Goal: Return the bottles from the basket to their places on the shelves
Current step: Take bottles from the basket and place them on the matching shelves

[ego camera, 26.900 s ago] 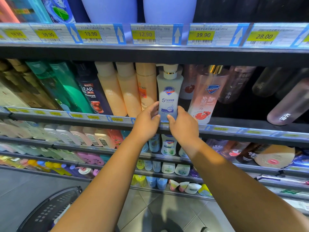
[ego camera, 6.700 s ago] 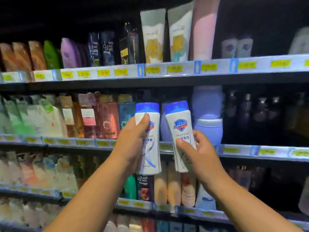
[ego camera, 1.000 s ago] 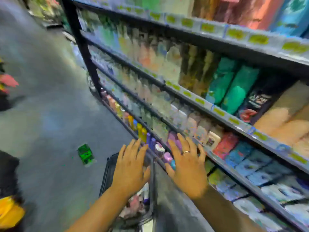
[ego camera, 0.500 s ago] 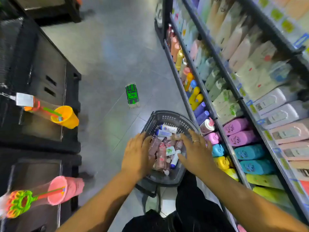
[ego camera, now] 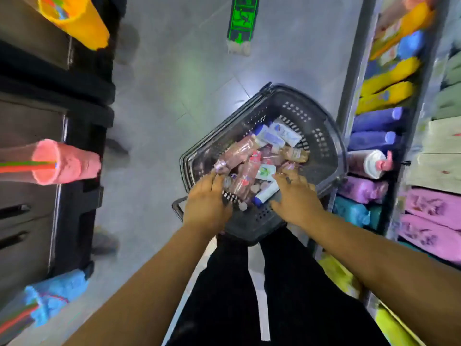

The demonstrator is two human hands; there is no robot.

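One camera sits on the person's head. It looks almost straight down along both arms (ego camera: 149, 283). The left hand (ego camera: 207, 203) and the right hand (ego camera: 296, 198) are near the middle of the picture, close below the camera. The grey basket (ego camera: 331, 146) lies just under and past the hands. The black trousers (ego camera: 224, 295) show nearer than the hands, and the floor (ego camera: 174, 96) runs on beyond them. The wide view also takes in the shelves (ego camera: 379, 121) to the right of the right hand and dark cabinets (ego camera: 37, 121) to the left of the left hand. The picture is a bit blurry.

Both forearms (ego camera: 149, 283) bare up to the frame edge. Trousers (ego camera: 224, 295): black, plain. Right hand (ego camera: 296, 198): small dark ring (ego camera: 287, 180) on one finger, blurred.
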